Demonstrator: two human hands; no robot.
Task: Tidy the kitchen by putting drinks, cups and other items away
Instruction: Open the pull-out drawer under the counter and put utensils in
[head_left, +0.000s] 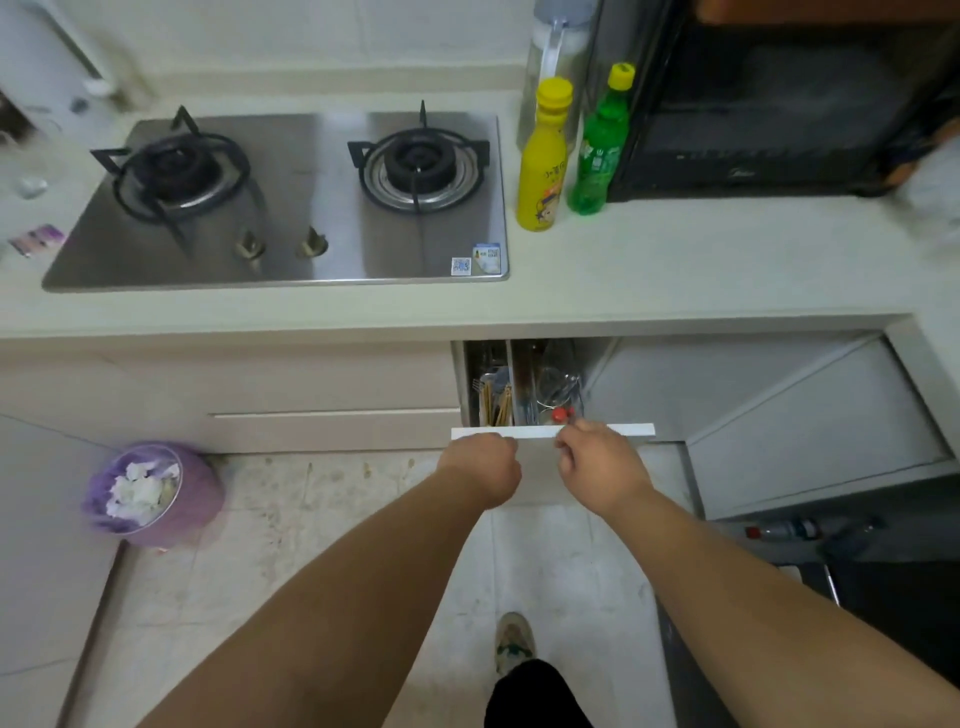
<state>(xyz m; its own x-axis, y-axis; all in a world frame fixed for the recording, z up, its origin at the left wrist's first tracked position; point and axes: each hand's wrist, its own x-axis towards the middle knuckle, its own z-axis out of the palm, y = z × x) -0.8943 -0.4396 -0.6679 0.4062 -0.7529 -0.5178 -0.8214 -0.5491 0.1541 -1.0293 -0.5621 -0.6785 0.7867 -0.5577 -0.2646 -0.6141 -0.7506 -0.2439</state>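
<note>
A narrow drawer stands pulled out under the counter, its white front edge (623, 430) toward me. Inside are chopsticks (493, 408), cutlery and clear glassware (558, 384), with a small red cap (561, 414) by the front. My left hand (483, 462) is a fist closed over the left part of the drawer front. My right hand (597, 460) has its fingers curled on the same edge, just below the red cap. On the counter stand a yellow bottle (543, 156) and a green bottle (597, 150), both upright and side by side.
A two-burner gas hob (291, 208) fills the counter's left; a black oven (779, 104) sits at right, a tall clear bottle (553, 62) behind the drinks. A cabinet door (810, 415) hangs open at right, bottles (784, 530) lying below. A purple bin (150, 493) stands on the floor.
</note>
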